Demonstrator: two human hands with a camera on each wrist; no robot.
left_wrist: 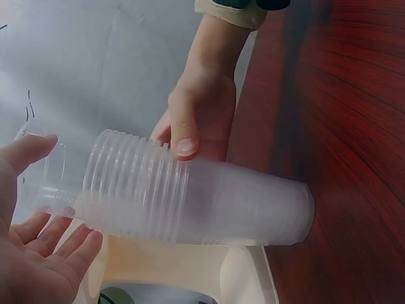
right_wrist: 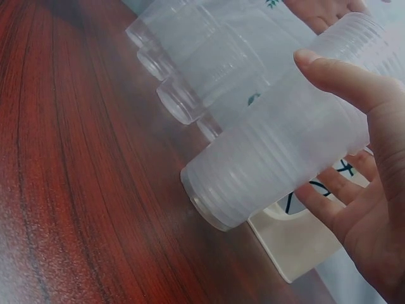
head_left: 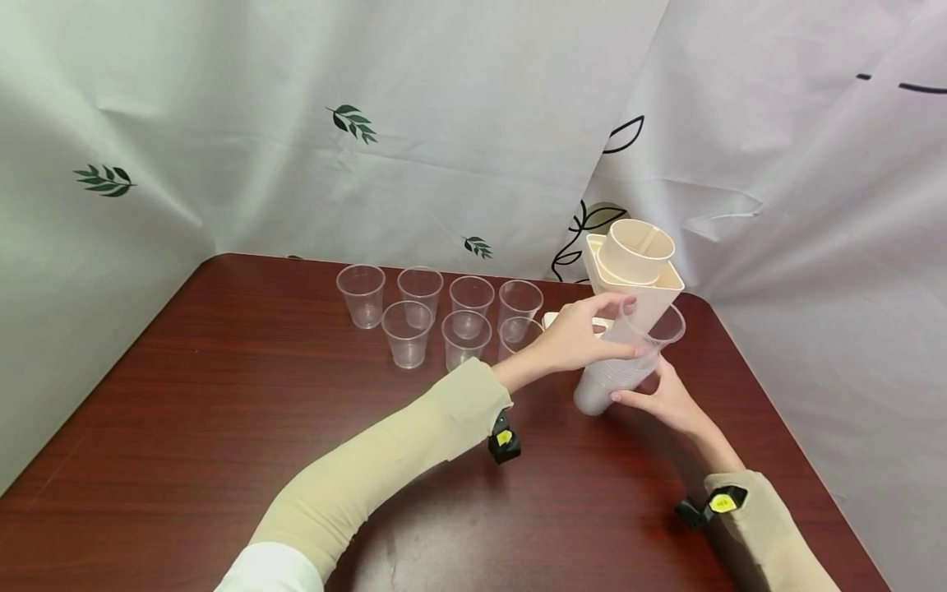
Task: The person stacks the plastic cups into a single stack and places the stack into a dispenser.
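Left sleeve [head_left: 392,440]: beige, creased, loose at the cuff; white cloth [head_left: 272,571] above. Left mount [head_left: 506,452]: black, yellow sticker [head_left: 505,437]. Right sleeve [head_left: 780,534]: beige. Right mount [head_left: 692,515]: black, angular; yellow label [head_left: 722,503], print too small to read. Left hand [head_left: 575,335], right hand [head_left: 669,401]: bare.

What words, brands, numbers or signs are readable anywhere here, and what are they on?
No text is readable.
Right wrist's yellow label, on a black device: dark marks, too small to read.
Left wrist's yellow label, also on a black device: marks too small to read.
Stacked cups: no legible lettering.
Backdrop: leaf drawings, no legible words.
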